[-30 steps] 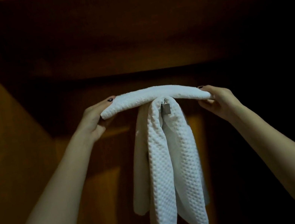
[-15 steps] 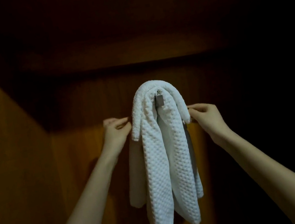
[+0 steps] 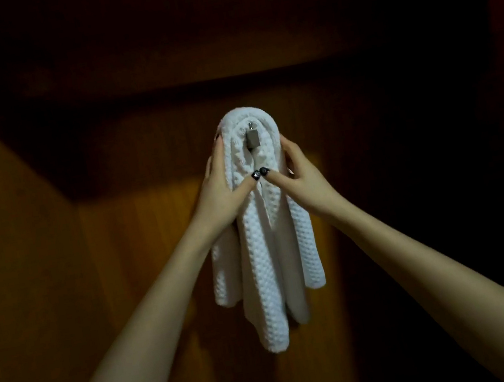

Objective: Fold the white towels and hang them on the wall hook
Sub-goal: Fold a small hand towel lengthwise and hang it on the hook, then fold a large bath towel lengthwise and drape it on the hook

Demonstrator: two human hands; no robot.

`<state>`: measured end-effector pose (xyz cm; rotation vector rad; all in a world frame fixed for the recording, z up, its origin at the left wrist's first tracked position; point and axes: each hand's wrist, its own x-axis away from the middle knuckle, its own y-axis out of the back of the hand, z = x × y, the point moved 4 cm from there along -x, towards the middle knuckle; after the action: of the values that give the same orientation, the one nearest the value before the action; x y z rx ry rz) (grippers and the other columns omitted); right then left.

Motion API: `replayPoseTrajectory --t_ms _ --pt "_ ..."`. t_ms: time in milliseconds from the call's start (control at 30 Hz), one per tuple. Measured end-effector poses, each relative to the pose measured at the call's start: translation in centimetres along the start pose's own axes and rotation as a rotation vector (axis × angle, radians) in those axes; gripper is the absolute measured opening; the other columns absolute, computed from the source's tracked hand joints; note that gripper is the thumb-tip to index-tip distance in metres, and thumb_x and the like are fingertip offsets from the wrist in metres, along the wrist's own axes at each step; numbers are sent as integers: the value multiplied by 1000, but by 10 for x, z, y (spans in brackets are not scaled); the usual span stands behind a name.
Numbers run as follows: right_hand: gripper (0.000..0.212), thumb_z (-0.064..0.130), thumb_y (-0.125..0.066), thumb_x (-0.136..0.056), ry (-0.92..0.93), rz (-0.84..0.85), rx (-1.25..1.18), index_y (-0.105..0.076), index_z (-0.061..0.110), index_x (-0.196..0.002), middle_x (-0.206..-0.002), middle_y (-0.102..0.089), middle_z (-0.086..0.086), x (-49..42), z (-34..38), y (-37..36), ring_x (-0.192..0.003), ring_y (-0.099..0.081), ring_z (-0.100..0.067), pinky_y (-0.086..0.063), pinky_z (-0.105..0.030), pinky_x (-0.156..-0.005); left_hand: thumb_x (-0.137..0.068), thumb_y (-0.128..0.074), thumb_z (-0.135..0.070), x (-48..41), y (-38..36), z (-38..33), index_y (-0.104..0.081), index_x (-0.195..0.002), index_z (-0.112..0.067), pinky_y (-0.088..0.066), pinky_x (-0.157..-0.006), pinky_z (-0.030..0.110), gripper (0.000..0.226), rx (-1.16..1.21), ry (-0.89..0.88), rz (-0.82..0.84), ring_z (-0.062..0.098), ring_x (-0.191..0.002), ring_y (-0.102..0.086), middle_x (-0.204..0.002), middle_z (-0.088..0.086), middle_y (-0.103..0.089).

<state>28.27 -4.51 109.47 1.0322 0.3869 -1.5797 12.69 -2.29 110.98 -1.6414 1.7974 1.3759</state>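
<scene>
Two hands on white towels (image 3: 262, 249). Bundle draped over wall hook (image 3: 252, 139) on wood panel (image 3: 154, 258), ends hanging free below. Left hand (image 3: 216, 197) and right hand (image 3: 306, 181) each wrap one side just under hook: fingers behind cloth, thumbs meeting in front, squeezing layers together. Judgement: waffle cloth soft, light, limp, grippy rather than slippery. No stiffness, could slide off hook if lopsided. Best hold near top fold, both sides, keep drape even.
</scene>
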Motion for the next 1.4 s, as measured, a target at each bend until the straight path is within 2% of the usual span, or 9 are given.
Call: replayPoseTrajectory --t_ms 133,233,300,433,533,667,800,1133,1400 --pt "71 30 -62 -94 -114 67 55 -25 18 -153 -155 -36 2 18 5 6 -140 -37 -12 -35 -41 -115 -92 -61 -27 15 7 -5 -14 -152 -17 -24 -117 40 77 -31 3 -3 16 -145 -18 -159 3 -17" --pt "75 35 -62 -93 -274 67 178 -20 20 -154 -158 -29 -5 53 1 9 -143 -32 -21 -31 -39 -114 -93 -59 -25 48 4 -3 -23 -151 -14 -23 -115 29 69 -83 -15 -104 15 -143 -21 -157 4 -22" --pt "77 34 -61 -93 -358 78 235 -17 20 -155 -159 -26 -7 88 -4 8 -144 -30 -24 -29 -38 -112 -93 -58 -25 78 -7 1 -26 -149 -13 -20 -115 28 66 -143 -66 -79 15 -143 -20 -156 3 -25" --pt "73 25 -62 -93 -495 91 371 -23 15 -153 -158 -28 -9 175 -10 8 -144 -29 -24 -25 -34 -114 -93 -57 -29 151 -49 8 -30 -147 -15 -19 -118 37 62 -253 -116 165 18 -144 -19 -155 3 -27" --pt "72 23 -60 -94 -638 202 503 -22 14 -154 -158 -26 -13 258 -24 7 -144 -28 -25 -23 -32 -116 -93 -56 -32 209 -89 10 -29 -148 -19 -20 -118 40 63 -317 -109 341 18 -144 -19 -156 1 -25" --pt "70 26 -56 -96 -890 252 585 -18 25 -154 -161 -17 -11 387 -40 22 -146 -23 -28 -28 -42 -117 -95 -51 -36 292 -159 4 -24 -150 -20 -14 -118 41 63 -325 -71 640 19 -145 -12 -158 2 -18" --pt "69 31 -54 -97 -1142 287 614 -17 23 -154 -160 -19 -13 510 -39 56 -144 -25 -33 -29 -45 -117 -95 -50 -35 383 -241 -24 -21 -151 -21 -11 -118 41 64 -279 -127 934 21 -146 -9 -159 3 -14" --pt "62 27 -55 -96 -1713 28 682 -28 13 -151 -151 -36 -18 765 33 154 -135 -39 -35 -35 -41 -111 -93 -53 -32 576 -396 -145 -22 -150 -22 -15 -117 46 65 -46 -318 1436 23 -145 -11 -158 2 -16" --pt "59 25 -51 -98 -1970 -62 556 -29 10 -151 -150 -37 -19 954 32 146 -136 -37 -36 -34 -45 -111 -95 -52 -30 740 -479 -143 -20 -151 -20 -16 -117 42 65 -17 -373 1658 23 -145 -14 -158 5 -16"
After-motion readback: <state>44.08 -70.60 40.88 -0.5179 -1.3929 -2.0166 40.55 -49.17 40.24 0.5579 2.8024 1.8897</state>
